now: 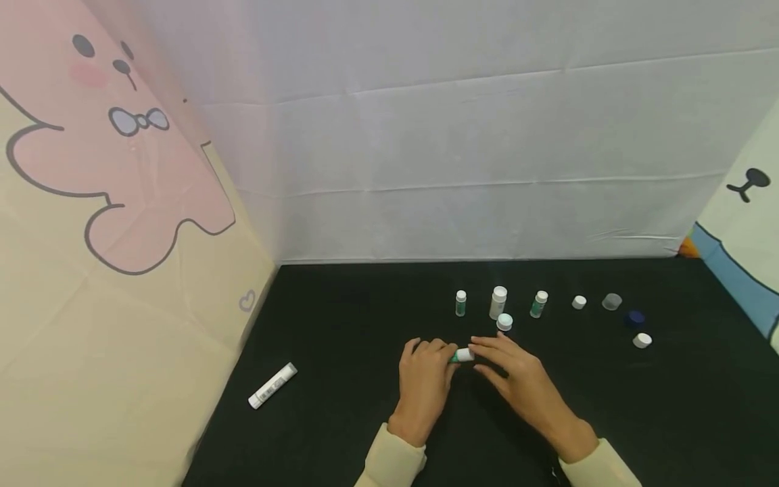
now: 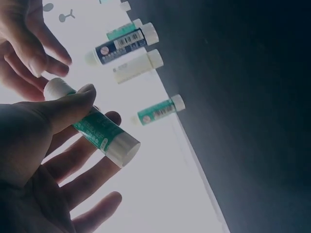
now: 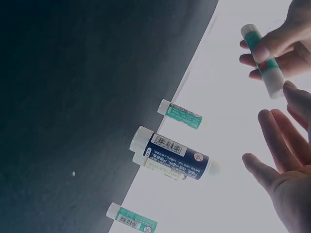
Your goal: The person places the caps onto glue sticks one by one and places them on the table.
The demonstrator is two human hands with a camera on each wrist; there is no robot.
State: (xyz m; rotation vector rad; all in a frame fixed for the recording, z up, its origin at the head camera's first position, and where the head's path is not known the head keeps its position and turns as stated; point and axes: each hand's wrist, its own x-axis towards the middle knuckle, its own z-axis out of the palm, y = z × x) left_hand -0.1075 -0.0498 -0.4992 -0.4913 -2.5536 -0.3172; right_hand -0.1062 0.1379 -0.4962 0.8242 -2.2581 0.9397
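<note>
A green-labelled, white-ended cylindrical plastic glue stick [image 1: 464, 354] is sitting in the lower middle of the head view, where the left hand [image 1: 422, 382] is pinching it between thumb and fingers. The right hand [image 1: 525, 379] is hovering by one white end — fingers standing apart, contact unclear. Farther up, two small green-labelled white-capped tubes [image 1: 460, 306] are flanking a white cylindrical tube [image 1: 496, 308]; a long white tube [image 1: 272, 385] is lying lower left.

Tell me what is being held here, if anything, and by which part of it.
The left hand grips a green-and-white tube by its green middle; the right hand is at one white end, contact unclear.
</note>
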